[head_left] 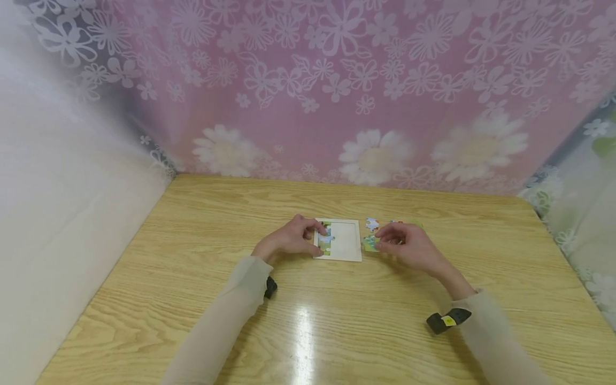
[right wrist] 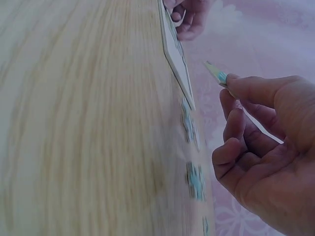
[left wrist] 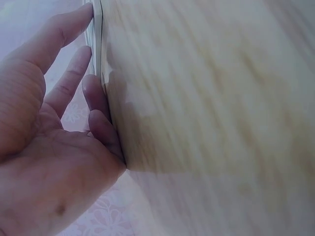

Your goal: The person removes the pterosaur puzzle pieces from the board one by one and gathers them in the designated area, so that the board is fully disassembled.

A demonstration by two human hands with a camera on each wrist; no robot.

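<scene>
A white-framed jigsaw tray (head_left: pixel 359 241) lies on the table, with joined puzzle pieces (head_left: pixel 326 245) along its left side and a bare white base to their right. My left hand (head_left: pixel 289 238) rests at the tray's left edge, thumb and index finger spread and touching it. In the left wrist view the fingers (left wrist: pixel 74 73) reach the tray's edge, fairly straight. Just right of the tray, my right hand (head_left: pixel 410 247) pinches a green puzzle piece (head_left: pixel 370 244) between thumb and fingertips. The right wrist view shows this piece raised above the table and tilted.
Loose pieces lie right of the tray: a light-blue one (head_left: pixel 372 224) and others partly hidden behind the right hand, including a green one (head_left: pixel 418 225). The wooden table (head_left: pixel 216 214) meets a pink flowered curtain (head_left: pixel 298 107) at its back edge.
</scene>
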